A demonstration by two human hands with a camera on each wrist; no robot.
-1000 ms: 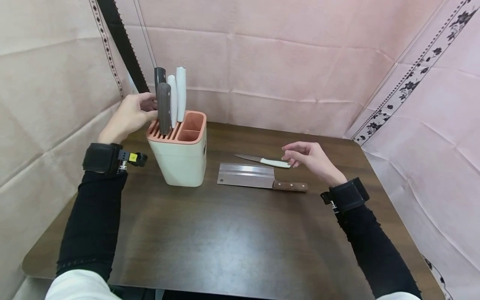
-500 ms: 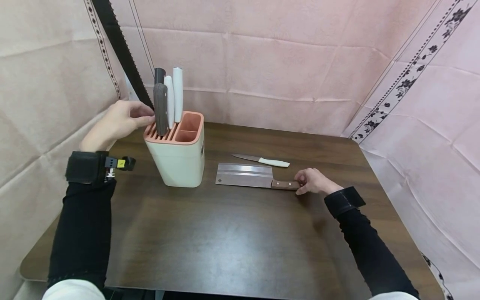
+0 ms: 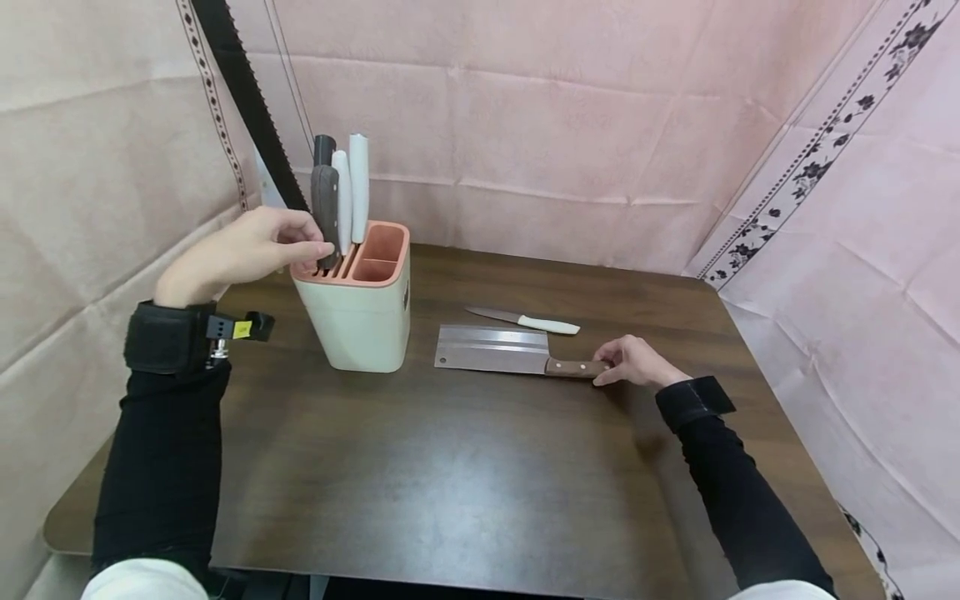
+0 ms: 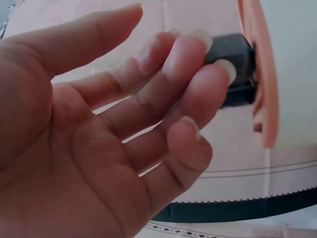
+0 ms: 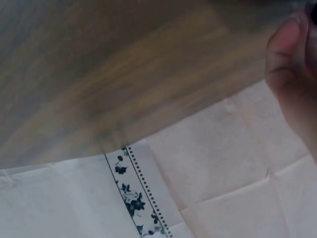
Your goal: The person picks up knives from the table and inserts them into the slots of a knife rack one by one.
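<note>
A mint-green knife block with a salmon top stands at the left of the table. Dark handles and white handles rise from its slots. My left hand hovers at the block's left rim, beside the dark handles. In the left wrist view its fingers are loosely bent and the thumb stands apart, with nothing between them. A cleaver with a wooden handle lies flat on the table. My right hand pinches the end of that handle. The right wrist view shows only part of this hand.
Just behind the cleaver lies a small knife with a white handle. The brown table is bordered by pink cloth walls at the back and sides. Two square compartments open on the block's right side.
My right hand has moved down from near the small knife to the cleaver's handle and taken hold of it. My left hand drew back a little, then came forward to the block again.
</note>
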